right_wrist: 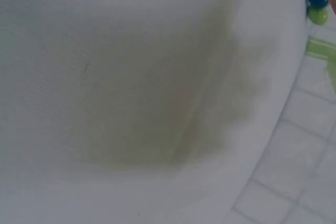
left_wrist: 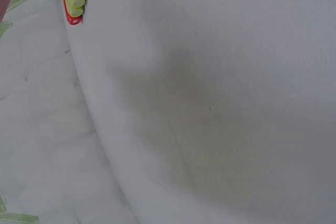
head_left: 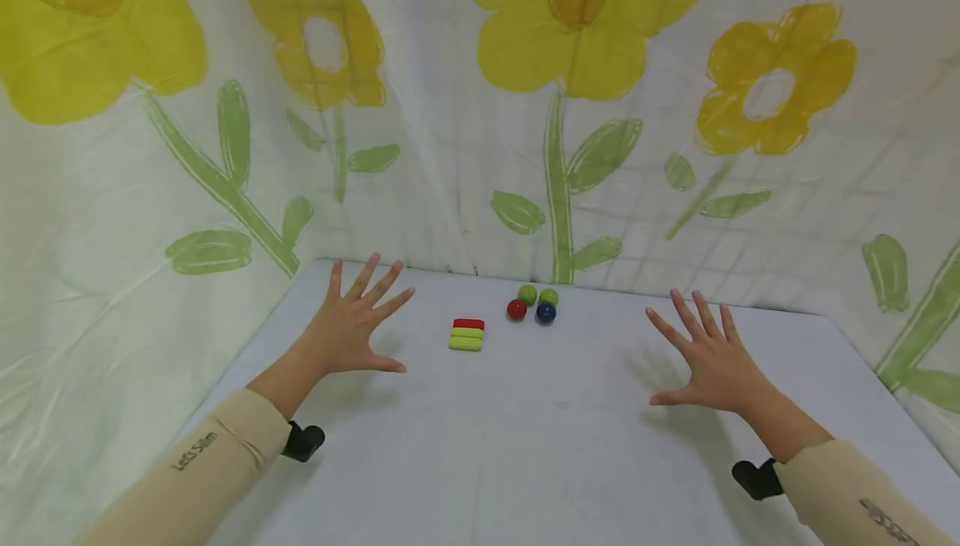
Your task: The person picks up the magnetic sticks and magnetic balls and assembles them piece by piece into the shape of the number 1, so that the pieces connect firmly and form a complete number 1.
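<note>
My left hand [head_left: 342, 331] hovers over the left part of the white table, fingers spread and thumb out, holding nothing. On the other side my right hand [head_left: 712, 367] is spread in the same way, also with nothing in it. Between them, nearer the left hand, lie a red stick [head_left: 468, 324] and two yellow-green sticks [head_left: 467, 338] side by side. To their right sit a red ball [head_left: 517, 309], a dark blue ball [head_left: 546, 313] and two green balls [head_left: 527, 295] in a cluster. The wrist views catch only a fingertip of each hand.
The white table [head_left: 525, 463] ends at the back against a pale curtain [head_left: 435, 196] painted with yellow flowers. Black wrist mounts [head_left: 303, 442] stick out from both beige sleeves [head_left: 202, 463]. Hand shadows fall on the tabletop.
</note>
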`<move>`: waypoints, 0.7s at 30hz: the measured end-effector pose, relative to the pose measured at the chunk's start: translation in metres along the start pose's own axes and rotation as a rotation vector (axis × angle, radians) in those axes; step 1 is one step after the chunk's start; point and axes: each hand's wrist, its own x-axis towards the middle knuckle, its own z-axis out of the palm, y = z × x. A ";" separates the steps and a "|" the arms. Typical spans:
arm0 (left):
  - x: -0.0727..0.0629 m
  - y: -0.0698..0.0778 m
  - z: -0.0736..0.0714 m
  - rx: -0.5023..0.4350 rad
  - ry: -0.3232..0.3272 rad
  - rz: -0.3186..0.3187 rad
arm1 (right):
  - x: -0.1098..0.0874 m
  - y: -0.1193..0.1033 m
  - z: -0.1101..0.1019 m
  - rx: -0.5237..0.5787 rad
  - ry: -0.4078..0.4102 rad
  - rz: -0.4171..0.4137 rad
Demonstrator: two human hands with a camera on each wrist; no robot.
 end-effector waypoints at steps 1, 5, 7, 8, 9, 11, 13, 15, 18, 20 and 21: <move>0.000 0.001 0.000 -0.014 0.006 0.001 | 0.002 0.000 0.000 0.014 0.000 0.002; 0.003 0.007 0.002 -0.069 0.020 0.010 | 0.011 -0.004 -0.001 0.104 0.012 0.013; 0.005 0.011 0.003 -0.097 0.031 0.009 | 0.017 -0.007 0.000 0.156 0.036 0.008; 0.006 0.013 0.003 -0.114 0.038 0.006 | 0.020 -0.008 0.000 0.182 0.048 0.008; 0.007 0.015 0.003 -0.133 0.048 0.001 | 0.023 -0.010 0.001 0.215 0.056 0.009; 0.010 0.019 0.004 -0.172 0.067 -0.014 | 0.030 -0.013 0.003 0.284 0.069 0.017; 0.013 0.023 0.005 -0.212 0.076 -0.036 | 0.037 -0.015 0.005 0.366 0.064 0.036; 0.016 0.026 0.007 -0.247 0.076 -0.061 | 0.043 -0.019 0.008 0.453 0.050 0.060; 0.018 0.029 0.013 -0.299 0.060 -0.105 | 0.053 -0.025 0.014 0.544 0.028 0.086; 0.020 0.031 0.016 -0.342 0.061 -0.134 | 0.059 -0.029 0.018 0.585 0.019 0.097; 0.020 0.032 0.018 -0.368 0.060 -0.148 | 0.061 -0.030 0.020 0.601 0.013 0.101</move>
